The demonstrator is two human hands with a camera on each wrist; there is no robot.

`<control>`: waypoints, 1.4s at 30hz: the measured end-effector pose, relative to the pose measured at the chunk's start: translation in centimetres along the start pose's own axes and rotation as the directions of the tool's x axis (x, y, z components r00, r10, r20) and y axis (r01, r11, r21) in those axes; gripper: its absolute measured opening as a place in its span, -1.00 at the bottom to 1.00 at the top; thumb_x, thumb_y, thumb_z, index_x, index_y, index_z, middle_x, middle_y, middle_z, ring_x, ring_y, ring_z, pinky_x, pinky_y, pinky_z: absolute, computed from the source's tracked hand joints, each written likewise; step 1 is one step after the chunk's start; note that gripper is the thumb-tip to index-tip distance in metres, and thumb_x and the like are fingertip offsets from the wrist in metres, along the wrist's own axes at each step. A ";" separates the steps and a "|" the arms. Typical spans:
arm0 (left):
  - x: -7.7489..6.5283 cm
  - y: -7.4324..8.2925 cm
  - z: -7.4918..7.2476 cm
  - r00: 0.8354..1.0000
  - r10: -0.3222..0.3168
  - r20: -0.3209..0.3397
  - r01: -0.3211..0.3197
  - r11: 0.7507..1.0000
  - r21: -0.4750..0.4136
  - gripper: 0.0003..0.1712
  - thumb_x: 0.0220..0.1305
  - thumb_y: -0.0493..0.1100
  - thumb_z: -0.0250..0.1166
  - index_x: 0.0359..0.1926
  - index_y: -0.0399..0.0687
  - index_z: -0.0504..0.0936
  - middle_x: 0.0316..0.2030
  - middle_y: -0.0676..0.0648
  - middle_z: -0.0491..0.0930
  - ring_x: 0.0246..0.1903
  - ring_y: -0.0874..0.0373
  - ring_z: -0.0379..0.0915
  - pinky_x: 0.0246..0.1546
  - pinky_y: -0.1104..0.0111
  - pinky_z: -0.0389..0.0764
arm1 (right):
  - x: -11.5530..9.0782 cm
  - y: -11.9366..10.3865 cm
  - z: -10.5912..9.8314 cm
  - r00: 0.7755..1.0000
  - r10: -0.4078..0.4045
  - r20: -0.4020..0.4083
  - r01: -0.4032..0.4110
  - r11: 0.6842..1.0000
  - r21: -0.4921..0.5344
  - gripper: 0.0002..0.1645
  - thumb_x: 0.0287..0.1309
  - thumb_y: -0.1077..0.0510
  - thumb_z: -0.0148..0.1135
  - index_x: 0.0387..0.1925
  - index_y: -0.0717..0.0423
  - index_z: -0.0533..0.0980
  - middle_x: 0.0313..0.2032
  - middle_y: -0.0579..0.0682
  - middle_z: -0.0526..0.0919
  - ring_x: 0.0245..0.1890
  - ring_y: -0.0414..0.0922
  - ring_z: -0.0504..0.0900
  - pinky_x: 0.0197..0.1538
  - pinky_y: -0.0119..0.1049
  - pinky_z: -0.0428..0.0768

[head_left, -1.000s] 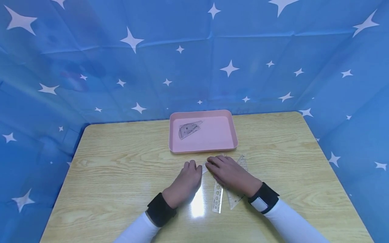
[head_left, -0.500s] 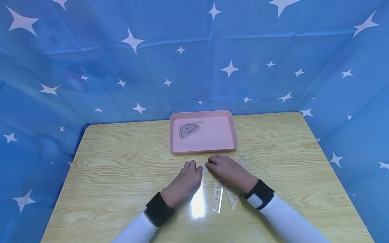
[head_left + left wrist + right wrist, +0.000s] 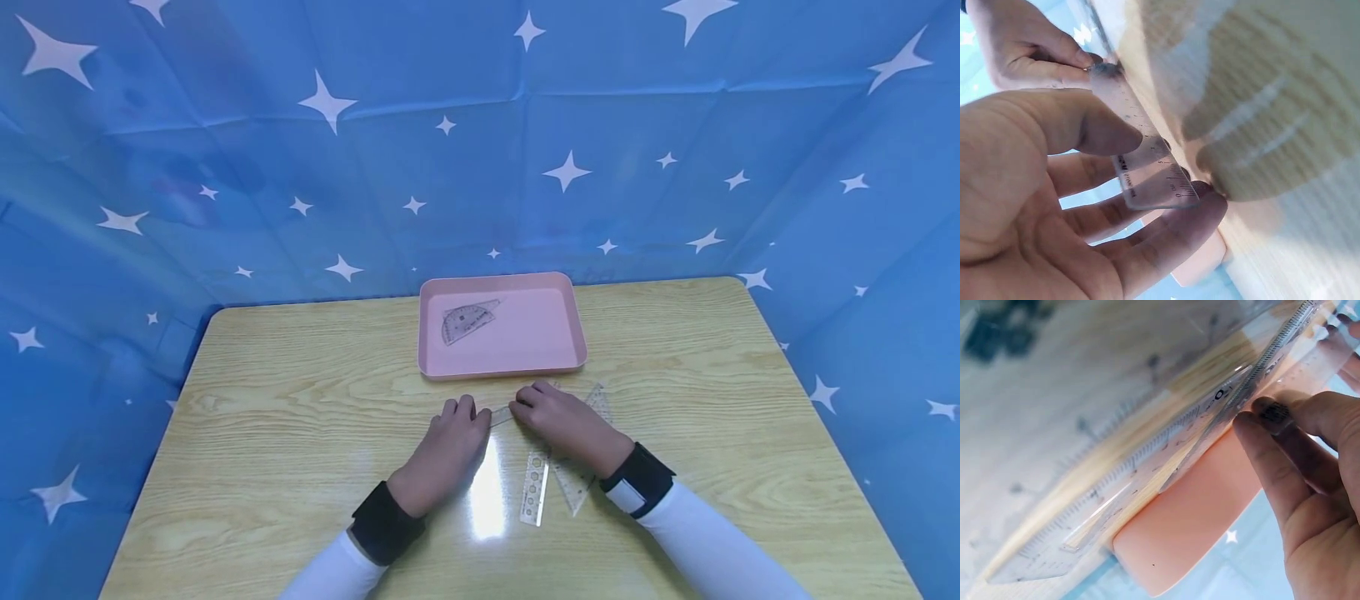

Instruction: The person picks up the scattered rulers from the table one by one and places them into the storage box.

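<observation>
A short clear plastic ruler spans the gap between both hands, in front of the tray. My left hand grips one end, the thumb on its face and the fingers behind, as the left wrist view shows. The zero end of the scale sticks out past that thumb. At the other end, my right hand pinches the ruler between thumb and fingertips. Under the right hand and wrist lies a clear set square, partly covered. A clear ruler with shaped cut-outs lies beside it on the table.
A pink tray stands at the back middle of the wood-grain table. Inside it, a clear protractor overlaps another clear triangular piece. A blue cloth with white stars hangs behind the table.
My left hand has shifted slightly left, and more of the short ruler shows between the hands. The right wrist has drawn a little to the left, its fingertips staying on the ruler.
</observation>
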State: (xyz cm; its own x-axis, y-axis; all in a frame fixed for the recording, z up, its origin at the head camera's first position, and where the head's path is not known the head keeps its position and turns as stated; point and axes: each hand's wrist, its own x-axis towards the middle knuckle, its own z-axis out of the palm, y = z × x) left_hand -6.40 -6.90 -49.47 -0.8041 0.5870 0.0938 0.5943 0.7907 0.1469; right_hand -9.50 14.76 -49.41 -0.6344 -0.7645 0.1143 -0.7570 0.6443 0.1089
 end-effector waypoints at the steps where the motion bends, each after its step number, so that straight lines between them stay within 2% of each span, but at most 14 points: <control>1: -0.1 -0.1 0.0 1.000 -0.007 -0.012 0.007 1.000 0.010 -0.90 0.21 -0.25 0.20 -0.23 -0.12 0.55 -0.37 -0.04 0.33 -0.42 0.10 0.19 -0.60 0.43 0.18 | 0.0 0.0 0.0 1.000 0.000 -0.003 0.000 1.000 -0.003 -0.56 0.05 0.29 0.34 0.03 0.08 0.61 -0.08 -0.02 0.64 -0.06 -0.13 0.58 0.03 -0.41 0.59; 4: -0.5 -0.5 0.0 0.999 -0.015 -0.051 0.017 0.998 0.058 -0.95 0.16 -0.31 0.20 -0.33 -0.12 0.54 -0.40 -0.04 0.35 -0.46 0.11 0.20 -0.62 0.42 0.22 | 0.1 0.0 -0.1 1.000 -0.008 -0.012 0.008 1.000 -0.011 -0.57 0.04 0.28 0.34 0.02 0.07 0.61 -0.08 -0.02 0.64 -0.07 -0.13 0.58 0.01 -0.41 0.60; 9: -0.9 -1.0 -0.3 0.994 -0.028 -0.103 0.040 0.993 0.114 -0.90 0.07 -0.41 0.20 -0.40 -0.16 0.59 -0.44 -0.08 0.41 -0.51 0.10 0.23 -0.61 0.40 0.34 | 0.1 0.0 0.0 0.999 -0.018 -0.031 0.018 1.000 -0.012 -0.60 0.07 0.28 0.31 0.01 0.06 0.62 -0.09 -0.03 0.64 -0.08 -0.13 0.58 0.01 -0.40 0.60; 14: -1.0 -1.1 -0.9 0.992 -0.089 -0.093 0.093 0.995 0.040 -0.93 0.07 -0.38 0.20 -0.42 -0.23 0.61 -0.45 -0.12 0.45 -0.50 0.07 0.30 -0.55 0.33 0.46 | 0.2 0.0 0.0 0.999 -0.009 -0.039 0.010 1.000 0.014 -0.59 0.06 0.29 0.33 0.00 0.08 0.62 -0.11 -0.03 0.65 -0.09 -0.16 0.59 -0.01 -0.41 0.60; 19: -0.9 -1.5 -1.5 0.991 -0.119 -0.063 0.111 0.986 -0.121 -0.87 0.11 -0.37 0.18 -0.52 -0.16 0.55 -0.55 -0.05 0.46 -0.54 0.11 0.36 -0.51 0.32 0.44 | 0.1 0.0 -0.3 0.998 -0.002 -0.064 0.004 0.999 0.035 -0.60 0.00 0.32 0.36 -0.04 0.11 0.63 -0.17 -0.03 0.67 -0.14 -0.18 0.62 -0.06 -0.41 0.62; 22: -0.7 -2.0 -2.0 0.990 -0.140 0.009 0.137 0.949 -0.283 -0.83 0.19 -0.34 0.17 -0.53 -0.12 0.55 -0.61 0.05 0.41 -0.58 0.23 0.32 -0.54 0.40 0.38 | -0.1 0.0 -0.5 0.997 0.002 -0.077 0.000 0.999 0.034 -0.61 0.00 0.32 0.37 -0.06 0.12 0.63 -0.19 -0.04 0.68 -0.16 -0.20 0.63 -0.06 -0.42 0.62; 25: -0.5 -2.4 -2.6 0.979 -0.161 0.128 0.201 0.876 -0.437 -0.87 0.28 -0.25 0.19 -0.35 -0.17 0.65 -0.58 0.09 0.46 -0.57 0.30 0.32 -0.50 0.46 0.40 | -0.3 0.0 -0.7 0.997 0.010 -0.073 -0.007 0.999 0.049 -0.60 -0.01 0.32 0.38 -0.05 0.11 0.63 -0.18 -0.04 0.68 -0.14 -0.21 0.63 -0.04 -0.43 0.61; 27: -0.4 -2.6 -3.1 0.967 -0.163 0.196 0.242 0.831 -0.501 -0.81 0.33 -0.19 0.18 -0.22 -0.21 0.68 -0.51 0.08 0.53 -0.54 0.31 0.37 -0.46 0.46 0.45 | -0.4 0.0 -0.8 0.997 0.014 -0.072 -0.009 0.998 0.062 -0.58 -0.01 0.31 0.38 -0.03 0.12 0.62 -0.17 -0.04 0.68 -0.13 -0.21 0.63 -0.03 -0.43 0.61; 30: -0.3 -2.8 -3.5 0.953 -0.155 0.260 0.277 0.795 -0.540 -0.76 0.36 -0.16 0.17 -0.13 -0.20 0.69 -0.43 0.07 0.60 -0.49 0.30 0.43 -0.40 0.43 0.51 | -0.5 0.1 -1.0 0.996 0.008 -0.089 -0.001 0.997 0.077 -0.57 0.00 0.31 0.37 -0.01 0.13 0.62 -0.16 -0.04 0.68 -0.12 -0.21 0.63 -0.02 -0.43 0.61; 32: -0.2 -2.9 -3.7 0.953 -0.143 0.267 0.272 0.796 -0.542 -0.76 0.35 -0.16 0.18 -0.12 -0.19 0.69 -0.42 0.07 0.60 -0.47 0.29 0.44 -0.36 0.41 0.51 | -0.6 0.1 -1.0 0.994 0.000 -0.110 0.009 0.996 0.083 -0.57 0.01 0.31 0.37 -0.01 0.13 0.62 -0.15 -0.04 0.67 -0.12 -0.21 0.63 -0.02 -0.43 0.61; 34: -0.1 -3.0 -3.8 0.958 -0.134 0.253 0.253 0.812 -0.526 -0.77 0.34 -0.15 0.20 -0.13 -0.15 0.69 -0.44 0.10 0.58 -0.46 0.29 0.42 -0.34 0.41 0.50 | -0.7 0.2 -1.1 0.990 -0.006 -0.138 0.019 0.995 0.096 -0.58 0.00 0.31 0.38 -0.02 0.12 0.63 -0.15 -0.05 0.67 -0.11 -0.21 0.63 -0.01 -0.43 0.61; 39: -0.1 -3.2 -4.1 0.981 -0.102 0.167 0.170 0.865 -0.472 -0.78 0.27 -0.15 0.27 -0.09 -0.10 0.67 -0.42 0.11 0.55 -0.40 0.29 0.41 -0.29 0.41 0.49 | -0.5 0.6 -1.4 0.979 0.011 -0.205 0.024 0.986 0.168 -0.66 0.06 0.29 0.35 -0.06 0.11 0.64 -0.09 -0.03 0.67 -0.04 -0.18 0.61 0.04 -0.43 0.59; 42: -0.2 -3.4 -4.4 0.990 -0.078 0.116 0.124 0.880 -0.460 -0.74 0.22 -0.20 0.32 -0.06 -0.12 0.65 -0.32 0.06 0.60 -0.34 0.27 0.44 -0.25 0.38 0.53 | -0.4 0.8 -1.9 0.976 0.023 -0.219 0.022 0.979 0.201 -0.67 0.11 0.26 0.33 -0.05 0.11 0.63 -0.04 -0.02 0.66 0.03 -0.16 0.60 0.09 -0.41 0.57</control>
State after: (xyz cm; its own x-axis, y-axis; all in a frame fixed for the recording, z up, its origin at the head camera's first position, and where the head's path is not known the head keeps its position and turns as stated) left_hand -8.30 -10.49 -45.62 -0.8414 0.5394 -0.0328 0.4179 0.6880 0.5933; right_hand -9.60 15.61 -47.50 -0.6016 -0.7275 0.3298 -0.7870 0.6105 -0.0889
